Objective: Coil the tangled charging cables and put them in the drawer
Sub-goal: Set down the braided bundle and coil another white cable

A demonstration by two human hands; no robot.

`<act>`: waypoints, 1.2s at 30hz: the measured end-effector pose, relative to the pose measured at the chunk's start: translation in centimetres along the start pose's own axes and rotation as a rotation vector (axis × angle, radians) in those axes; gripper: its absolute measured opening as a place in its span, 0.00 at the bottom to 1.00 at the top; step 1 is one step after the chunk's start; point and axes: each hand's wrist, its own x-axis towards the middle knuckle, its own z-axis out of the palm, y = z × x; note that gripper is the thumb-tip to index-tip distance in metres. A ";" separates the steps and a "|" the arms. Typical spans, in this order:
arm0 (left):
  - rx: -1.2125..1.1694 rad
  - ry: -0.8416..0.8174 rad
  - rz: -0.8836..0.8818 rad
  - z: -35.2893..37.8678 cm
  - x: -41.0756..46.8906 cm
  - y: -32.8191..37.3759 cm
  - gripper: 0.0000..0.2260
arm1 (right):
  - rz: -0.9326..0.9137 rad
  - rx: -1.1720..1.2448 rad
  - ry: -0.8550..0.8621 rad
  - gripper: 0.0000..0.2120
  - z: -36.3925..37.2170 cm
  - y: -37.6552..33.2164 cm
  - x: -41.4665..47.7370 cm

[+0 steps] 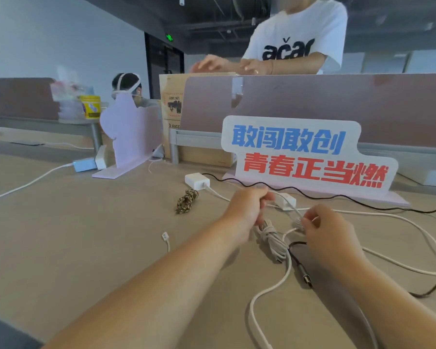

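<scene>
left hand: your left hand [249,207] is fisted round the top of the bundle [271,239], a white, part-wound hank.
right hand: your right hand [324,229] is just beside, at 3 o'clock of the left. its fingertips pinch a white strand. the hands are near each other, not touching.
bundle axis: it hangs from the fist toward 6 o'clock, long axis 12 to 6, foot on the desk [86,222].
slack: white slack [432,250] loops out to 3 o'clock of the right hand. another white run trails to 6 o'clock and off the frame. can't tell which one feeds the bundle.
key relation: the unwound length lies on your right side, so the right hand is nearer to feed it. the left looks best placed as the anchor.
black cable: the black cable [298,253] lies at the bundle's foot, its plug [307,279] at 5 o'clock of the bundle. likely snag if you pull the slack in fast.
braided coil: the braided coil [186,201] at 10 o'clock of the left hand looks wound, just beside the charger [196,181].
drawer: not in view.
stage: mid-coil on white, by my read. black not started, nothing stowed.
</scene>
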 end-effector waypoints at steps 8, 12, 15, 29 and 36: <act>-0.032 -0.224 0.170 -2.0 -1.6 0.2 0.16 | -0.271 -0.005 0.025 0.05 -0.3 -2.5 -1.5; -0.054 -0.172 0.280 -2.0 -1.5 0.2 0.20 | -0.331 0.041 0.004 0.03 -0.2 -3.4 -2.2; -0.258 -0.043 0.200 -2.3 -1.2 0.6 0.21 | -0.247 0.054 -0.053 0.05 -0.2 -3.4 -2.2; 0.418 0.053 0.190 -3.0 -1.2 0.5 0.15 | -0.529 0.089 0.112 0.05 0.0 -2.0 -2.1; 0.489 -0.477 0.038 -1.3 -3.9 1.3 0.31 | -0.361 0.262 0.170 0.05 -0.4 -1.9 -1.9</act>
